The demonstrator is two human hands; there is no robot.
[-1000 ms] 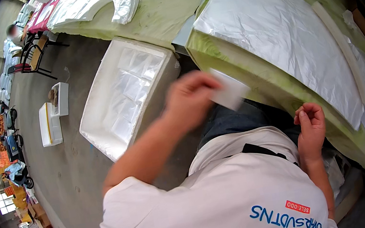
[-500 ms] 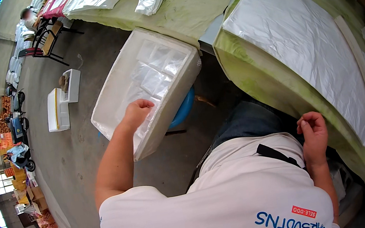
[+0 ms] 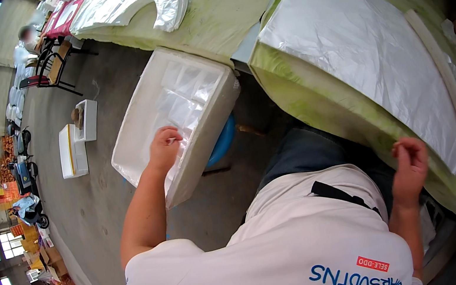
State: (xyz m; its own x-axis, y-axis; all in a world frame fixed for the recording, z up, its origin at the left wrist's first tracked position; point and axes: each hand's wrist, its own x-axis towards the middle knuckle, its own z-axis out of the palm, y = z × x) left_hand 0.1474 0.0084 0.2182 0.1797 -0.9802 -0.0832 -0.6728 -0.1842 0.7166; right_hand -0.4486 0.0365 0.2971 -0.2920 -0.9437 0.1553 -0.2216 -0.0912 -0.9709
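Observation:
My left hand (image 3: 164,148) hovers over the near part of a white foam box (image 3: 135,118), fingers bent together in a pinch. A small bright bit shows at the fingertips, but I cannot tell whether it is held or lies behind them. Flat, clear plastic packets (image 3: 183,93) lie in the box. On the right, my right hand (image 3: 412,170) is raised beside the green-covered table (image 3: 305,85), its fingers curled in and nothing visible in them. A stack of white plastic sheets (image 3: 342,35) lies on that table, apart from the hand.
A pale strip (image 3: 437,67) lies along the white sheets. Under the foam box shows a blue round thing (image 3: 223,143). More white plastic (image 3: 167,3) lies on the far table. Two small white boxes (image 3: 74,155) stand on the floor, near a chair (image 3: 56,68) and a distant person.
The view has shifted a little, so the box and tables sit further left. My left hand has drawn slightly left, still pinched. My right hand has moved right, toward the table edge.

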